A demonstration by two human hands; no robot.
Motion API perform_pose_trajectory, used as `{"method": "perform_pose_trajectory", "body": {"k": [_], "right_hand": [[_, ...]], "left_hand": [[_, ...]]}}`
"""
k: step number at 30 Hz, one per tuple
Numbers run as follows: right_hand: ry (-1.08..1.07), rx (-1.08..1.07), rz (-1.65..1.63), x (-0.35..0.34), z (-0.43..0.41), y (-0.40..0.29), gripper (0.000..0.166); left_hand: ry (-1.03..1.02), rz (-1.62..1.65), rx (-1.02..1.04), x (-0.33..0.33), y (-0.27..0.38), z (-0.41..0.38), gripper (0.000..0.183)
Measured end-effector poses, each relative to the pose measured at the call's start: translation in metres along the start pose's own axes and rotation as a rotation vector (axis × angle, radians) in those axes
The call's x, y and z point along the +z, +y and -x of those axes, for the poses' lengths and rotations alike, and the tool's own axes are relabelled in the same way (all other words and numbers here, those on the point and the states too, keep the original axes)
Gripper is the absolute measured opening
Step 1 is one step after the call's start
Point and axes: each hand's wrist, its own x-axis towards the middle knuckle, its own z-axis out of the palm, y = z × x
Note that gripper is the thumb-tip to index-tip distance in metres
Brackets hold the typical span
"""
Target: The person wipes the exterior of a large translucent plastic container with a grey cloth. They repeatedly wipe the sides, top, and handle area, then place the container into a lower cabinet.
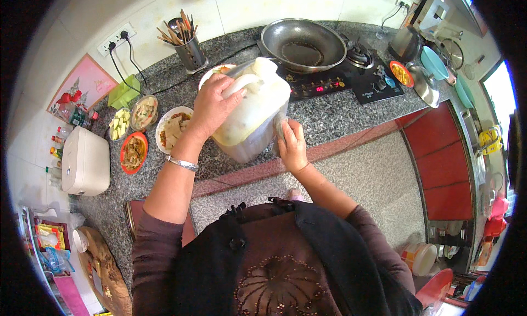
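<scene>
My left hand [216,106] grips the handle of a large translucent white plastic jug [247,118], which is tilted above the counter's front edge. Yellowish liquid shows low inside it. My right hand [293,146] holds a bunched grey-green cloth-like thing [280,128] against the jug's right side; its exact kind is hard to tell. Just left of the jug, a white bowl of sliced food [175,130] is partly covered by my left wrist. Another bowl [208,75] is mostly hidden behind the jug.
A steel wok [304,46] sits on the cooktop [329,83], whose red display is lit. A chopstick holder [191,56] stands at the wall. Leftward are an orange plate of food [134,153], a bowl of pale cubes [119,124] and a cream appliance [87,161]. A kettle [405,42] stands right.
</scene>
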Motion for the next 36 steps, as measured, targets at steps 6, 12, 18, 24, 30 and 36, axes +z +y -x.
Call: {"method": "perform_pose_trajectory", "body": {"k": [6, 12, 18, 24, 30, 36], "right_hand": [[-0.02, 0.04, -0.016, -0.01, -0.008, -0.002, 0.05], [0.056, 0.042, -0.118, -0.019, -0.025, -0.022, 0.05], [0.004, 0.306, -0.098, -0.007, -0.008, -0.013, 0.043], [0.031, 0.515, -0.13, 0.012, 0.053, 0.013, 0.04], [0.141, 0.287, -0.215, 0.009, 0.006, -0.003, 0.045], [0.115, 0.329, -0.205, 0.014, 0.017, 0.002, 0.044]], "left_hand": [[-0.014, -0.004, -0.024, 0.001, -0.003, -0.002, 0.024], [0.004, 0.019, -0.063, 0.0, 0.007, -0.001, 0.025], [-0.003, 0.063, -0.078, -0.001, 0.002, -0.002, 0.03], [-0.007, 0.057, -0.114, 0.003, 0.004, -0.002, 0.025], [0.034, 0.071, -0.093, 0.004, 0.003, 0.001, 0.022], [0.002, 0.027, -0.037, 0.001, 0.005, -0.001, 0.025]]}}
